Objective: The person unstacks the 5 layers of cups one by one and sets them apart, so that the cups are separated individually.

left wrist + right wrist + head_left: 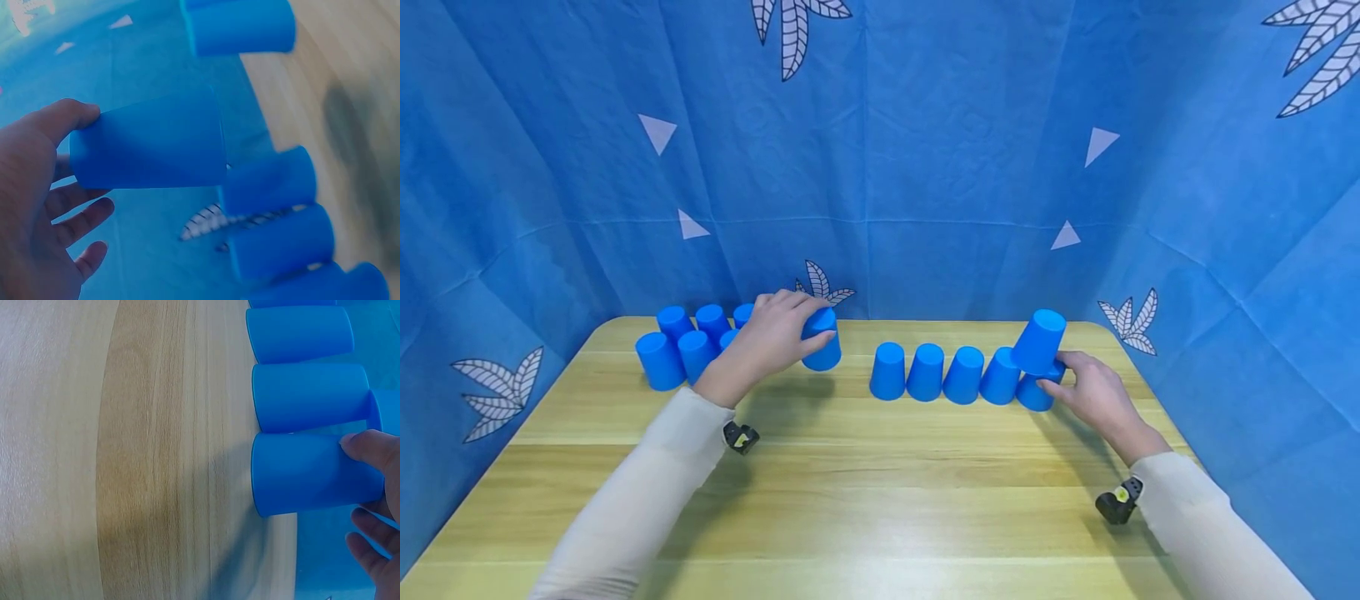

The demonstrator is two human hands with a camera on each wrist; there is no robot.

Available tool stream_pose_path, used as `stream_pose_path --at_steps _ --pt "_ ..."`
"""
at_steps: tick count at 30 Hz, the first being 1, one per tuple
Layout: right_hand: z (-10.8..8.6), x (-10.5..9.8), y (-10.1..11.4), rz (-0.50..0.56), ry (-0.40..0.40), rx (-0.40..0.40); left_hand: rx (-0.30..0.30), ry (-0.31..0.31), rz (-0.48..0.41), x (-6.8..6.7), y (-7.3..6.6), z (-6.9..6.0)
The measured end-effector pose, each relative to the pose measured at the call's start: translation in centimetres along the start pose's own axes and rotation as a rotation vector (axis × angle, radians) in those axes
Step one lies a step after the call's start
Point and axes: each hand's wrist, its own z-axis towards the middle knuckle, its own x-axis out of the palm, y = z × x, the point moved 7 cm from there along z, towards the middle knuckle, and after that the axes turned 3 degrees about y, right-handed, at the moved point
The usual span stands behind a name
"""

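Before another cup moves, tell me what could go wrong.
The upper cup sits over the right end of the row, and the right hand grips the end cup below, so a nudge might topple it. The left hand holds the held cup only near its narrow end; it could slip. The cluster of cups stands close to that hand and might get bumped.

Head cam: up high, facing forward and down over the worktop point(880, 508), widest and farthest off. Left wrist cam point(741, 436): close up, from wrist toward the left grip point(772, 331), picture turned sideways. Right wrist cam point(1118, 502): close on the right grip point(1099, 393), also sideways, worktop filling its left side. Head/left share the held cup point(822, 346); head/right share the cup row's right end point(1032, 397)
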Motion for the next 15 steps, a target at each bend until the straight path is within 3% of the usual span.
stream_pose_path --at_steps 15 --pt "0.0 0.1 0.0 0.000 0.000 0.003 -0.123 0.077 0.015 3.4 6.1 -1.5"
